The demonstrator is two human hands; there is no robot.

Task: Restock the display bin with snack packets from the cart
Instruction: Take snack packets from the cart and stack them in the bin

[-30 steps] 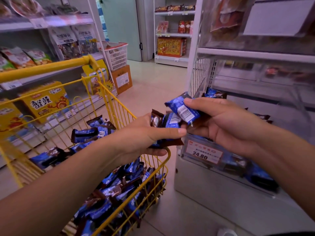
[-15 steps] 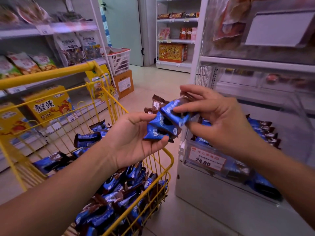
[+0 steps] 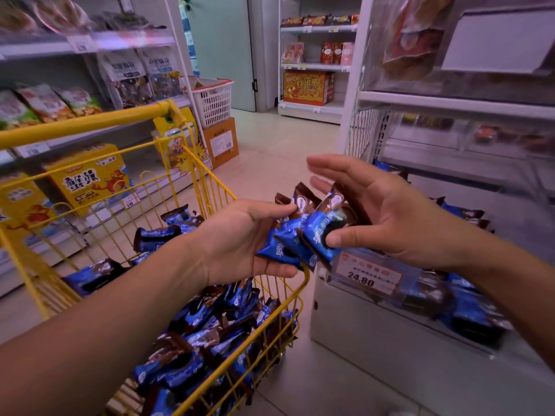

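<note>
- Holding a fanned clutch of blue-and-brown snack packets (image 3: 297, 235), the left hand (image 3: 240, 238) curls thumb and fingers around their lower ends, above the yellow cart (image 3: 210, 187).
- The right hand (image 3: 390, 214) is mostly spread, fingers extended; its thumb presses the nearest packet, apparently to peel it off the bunch.
- More packets fill the cart; others lie in the clear display bin (image 3: 354, 280) just right of the hands.
- These look light, crinkly and slick, likely with a breakable biscuit inside; pinch by the crimped end seals, gently.
- Readable: the bin's price tag (image 3: 368, 273) says 24.80; packet lettering is too blurred.
</note>
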